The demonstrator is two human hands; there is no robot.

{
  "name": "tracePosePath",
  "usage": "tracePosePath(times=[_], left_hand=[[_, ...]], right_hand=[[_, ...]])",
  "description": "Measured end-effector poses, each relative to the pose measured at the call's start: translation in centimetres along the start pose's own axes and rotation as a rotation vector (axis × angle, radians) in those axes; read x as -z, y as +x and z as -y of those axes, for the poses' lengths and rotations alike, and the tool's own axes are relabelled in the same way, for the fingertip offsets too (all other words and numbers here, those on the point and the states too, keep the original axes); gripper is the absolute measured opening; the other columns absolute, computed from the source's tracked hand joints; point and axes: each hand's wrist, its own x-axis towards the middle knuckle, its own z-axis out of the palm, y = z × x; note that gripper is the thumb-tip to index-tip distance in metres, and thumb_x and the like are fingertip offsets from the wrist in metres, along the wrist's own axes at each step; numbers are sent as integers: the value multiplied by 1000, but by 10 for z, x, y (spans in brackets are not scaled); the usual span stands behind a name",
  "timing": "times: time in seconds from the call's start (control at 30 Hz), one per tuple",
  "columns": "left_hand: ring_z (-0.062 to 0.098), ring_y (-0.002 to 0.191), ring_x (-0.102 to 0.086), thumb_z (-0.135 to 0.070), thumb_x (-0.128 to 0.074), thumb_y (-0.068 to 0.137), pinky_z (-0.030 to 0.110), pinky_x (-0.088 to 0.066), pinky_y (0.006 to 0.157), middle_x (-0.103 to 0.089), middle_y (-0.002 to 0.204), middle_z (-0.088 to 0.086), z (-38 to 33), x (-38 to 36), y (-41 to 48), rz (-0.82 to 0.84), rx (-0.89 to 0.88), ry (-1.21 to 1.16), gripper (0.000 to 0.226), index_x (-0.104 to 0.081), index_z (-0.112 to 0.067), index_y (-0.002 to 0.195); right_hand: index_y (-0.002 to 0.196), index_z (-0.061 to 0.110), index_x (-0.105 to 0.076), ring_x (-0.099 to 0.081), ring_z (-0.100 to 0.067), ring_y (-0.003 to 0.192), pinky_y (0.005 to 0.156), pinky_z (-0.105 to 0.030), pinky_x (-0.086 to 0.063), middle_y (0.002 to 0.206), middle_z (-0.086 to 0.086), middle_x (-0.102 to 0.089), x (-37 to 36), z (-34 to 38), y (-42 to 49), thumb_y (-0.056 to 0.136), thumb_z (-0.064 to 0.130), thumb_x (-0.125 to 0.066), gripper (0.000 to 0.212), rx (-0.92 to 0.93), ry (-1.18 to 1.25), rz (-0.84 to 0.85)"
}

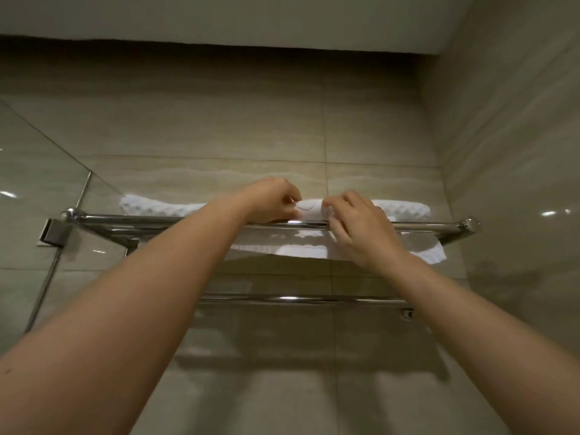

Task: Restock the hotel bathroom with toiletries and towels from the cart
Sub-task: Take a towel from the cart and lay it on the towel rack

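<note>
Far to the left of the two hands, a glass panel [37, 183] runs in at an angle and meets the tiled back wall [219, 130]. A chrome bracket [56, 233] clamps its edge just below the left end of the towel rack [67, 213]. The gap between that glass edge and the rack's end cap is narrow.

On top of the rack lies a folded white towel [163, 207] with a waffle weave. It spans almost the whole length of the rack, and its front fold sits just behind the front rail [188, 219]. Part of its underside shows through the bars, and it sags a little toward the right.

The left hand [273, 199] reaches up at the middle of the towel, fingers curled and pinching the front fold. The right hand [361, 227] is just beside it, nearly touching fingertip to fingertip. Its fingers are likewise curled onto the same fold, and its palm crosses in front of the rail.

Below both wrists a lower rail [298, 299] runs parallel, with bare tile between the two levels. Above the grip the wall rises free up to the ceiling [219, 17].

To the right of the hands the rack ends in a round cap [469, 224], close to the side wall [518, 183]. The towel's right edge stops just short of that cap.
</note>
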Motion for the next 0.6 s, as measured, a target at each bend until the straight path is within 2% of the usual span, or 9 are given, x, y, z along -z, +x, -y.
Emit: tracePosePath(times=[0.07, 0.17, 0.23, 0.3, 0.37, 0.43, 0.5, 0.6], left_hand=[[17, 62, -48, -19, -52, 92, 30, -35, 56, -56, 69, 2, 0, -3, 2, -51, -3, 59, 22, -56, -14, 71], [27, 70, -52, -20, -45, 94, 34, -36, 59, -57, 76, 7, 4, -16, -4, -207, -1, 71, 17, -54, -10, 83], [27, 71, -51, -22, -40, 95, 36, -35, 58, -55, 79, 5, 7, -25, -11, -339, 1, 102, 17, -51, -10, 95], [27, 68, -49, -25, -39, 95, 34, -32, 56, -52, 79, 3, 9, -32, -17, -444, -12, 158, 16, -48, -12, 97], [26, 67, -51, -26, -39, 95, 34, -34, 55, -54, 78, 3, 10, -35, -20, -494, -23, 158, 17, -49, -13, 99], [24, 66, -52, -26, -39, 95, 34, -37, 55, -56, 79, 3, 11, -38, -21, -535, -28, 151, 18, -50, -13, 100], [22, 65, -51, -26, -39, 95, 33, -39, 55, -55, 80, 1, 11, -40, -21, -575, -38, 155, 19, -52, -14, 101], [21, 66, -51, -26, -40, 95, 33, -39, 56, -53, 79, -1, 11, -42, -23, -599, -46, 163, 19, -53, -13, 102]], right_hand=[[127, 19, -48, -49, -18, 106, 85, -33, -42, 123, -2, -49, 3, -2, 7, 100, 30, -33, 33, -81, 54, -11], [122, 15, -52, -52, -20, 103, 85, -34, -45, 119, -4, -52, 5, -1, 10, 96, 21, -43, 28, -87, 13, -71], [109, 9, -58, -54, -23, 93, 79, -31, -43, 105, -8, -57, 3, 1, 1, 87, 7, -52, 24, 66, -43, -185], [96, 5, -60, -54, -23, 77, 66, -29, -43, 88, -10, -58, -4, -1, -11, 77, -2, -52, 21, 237, -80, -254], [94, 5, -60, -57, -22, 70, 58, -27, -48, 84, -9, -60, -13, -1, -24, 77, -3, -54, 19, 322, -78, -194], [104, 7, -60, -61, -20, 74, 58, -30, -53, 91, -8, -63, -22, 0, -34, 85, 7, -51, 21, 300, -73, -89], [120, 10, -55, -62, -21, 82, 67, -32, -54, 101, -6, -64, -30, 2, -41, 89, 22, -36, 38, 238, -118, -22], [131, 18, -46, -59, -27, 92, 79, -38, -43, 111, -7, -61, -34, 6, -41, 95, 41, -19, 51, 128, -184, 79]])
